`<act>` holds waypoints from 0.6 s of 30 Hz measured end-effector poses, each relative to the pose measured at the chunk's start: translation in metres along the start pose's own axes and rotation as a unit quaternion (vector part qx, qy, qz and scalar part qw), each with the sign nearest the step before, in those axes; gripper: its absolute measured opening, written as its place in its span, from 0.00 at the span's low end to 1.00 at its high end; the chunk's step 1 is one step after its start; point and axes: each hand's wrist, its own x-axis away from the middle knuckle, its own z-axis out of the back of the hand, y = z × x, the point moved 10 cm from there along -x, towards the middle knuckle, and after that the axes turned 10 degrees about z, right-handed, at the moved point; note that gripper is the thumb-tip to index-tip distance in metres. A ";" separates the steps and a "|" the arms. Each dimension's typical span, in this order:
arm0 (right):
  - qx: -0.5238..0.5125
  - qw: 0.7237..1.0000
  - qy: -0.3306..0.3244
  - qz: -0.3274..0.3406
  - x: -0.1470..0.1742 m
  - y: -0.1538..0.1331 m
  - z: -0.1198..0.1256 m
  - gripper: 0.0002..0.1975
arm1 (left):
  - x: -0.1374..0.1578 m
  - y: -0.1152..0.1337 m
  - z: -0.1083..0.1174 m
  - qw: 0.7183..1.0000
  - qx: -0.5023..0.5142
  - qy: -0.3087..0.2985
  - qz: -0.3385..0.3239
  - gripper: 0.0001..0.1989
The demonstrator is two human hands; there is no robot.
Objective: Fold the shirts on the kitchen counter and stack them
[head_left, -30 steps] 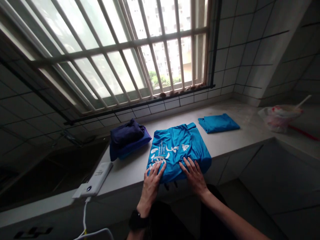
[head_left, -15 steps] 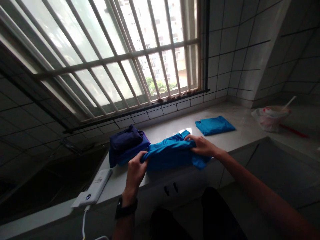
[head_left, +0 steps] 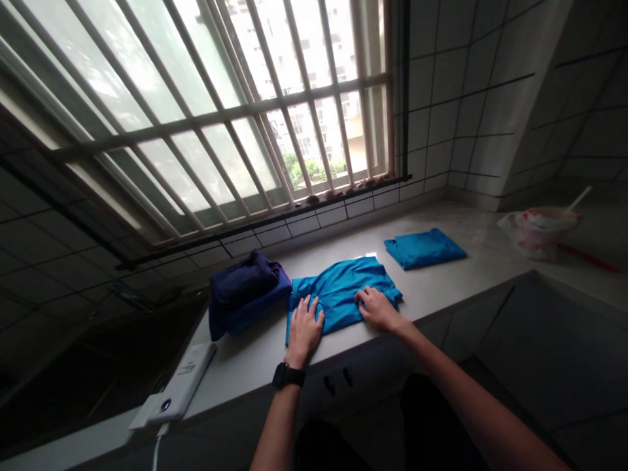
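Note:
A bright blue garment (head_left: 338, 278) lies spread and partly folded on the pale countertop, with soft wrinkles across it. My left hand (head_left: 305, 327) rests flat on its left front part, fingers spread. On its right side, my right hand (head_left: 377, 309) touches the cloth with bent fingers slightly apart; no cloth shows gripped in them. A second blue garment (head_left: 426, 248), folded into a neat rectangle, is farther back to the right. Left of my hands sits a pile of dark navy and purple clothes (head_left: 248, 291).
A white power strip (head_left: 189, 376) with a plug and cable lies at the counter's left front, beside a dark sink (head_left: 88, 366). At the far right stands a bowl in a plastic bag (head_left: 540, 229), near a red-handled object (head_left: 589, 258). A barred window (head_left: 220, 118) is behind.
The blue garment, held up between both hands before, now lies down on the counter. Both hands have let go of its edges; my left hand moved right and flattened on it.

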 end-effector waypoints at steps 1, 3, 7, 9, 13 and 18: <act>0.011 1.000 0.008 -0.005 0.000 0.003 -0.002 0.16 | -0.001 -0.001 0.002 1.000 -0.004 -0.004 0.012 0.24; 0.023 1.000 0.015 -0.002 0.000 0.004 -0.005 0.19 | -0.002 -0.003 0.008 0.999 -0.014 -0.013 0.035 0.25; 0.029 0.999 -0.003 0.021 -0.003 0.008 -0.005 0.22 | 0.007 0.004 0.021 0.997 -0.042 -0.025 0.055 0.28; 0.030 0.999 -0.005 0.022 -0.010 0.016 -0.001 0.24 | 0.021 0.014 0.029 0.996 -0.065 -0.020 0.060 0.30; 0.013 0.998 -0.057 0.026 -0.025 0.028 0.003 0.31 | 0.060 0.036 0.048 0.996 -0.076 -0.013 0.041 0.30; -0.077 0.987 -0.027 0.142 0.008 -0.010 0.021 0.36 | 0.095 0.034 0.062 0.993 0.037 -0.057 -0.100 0.22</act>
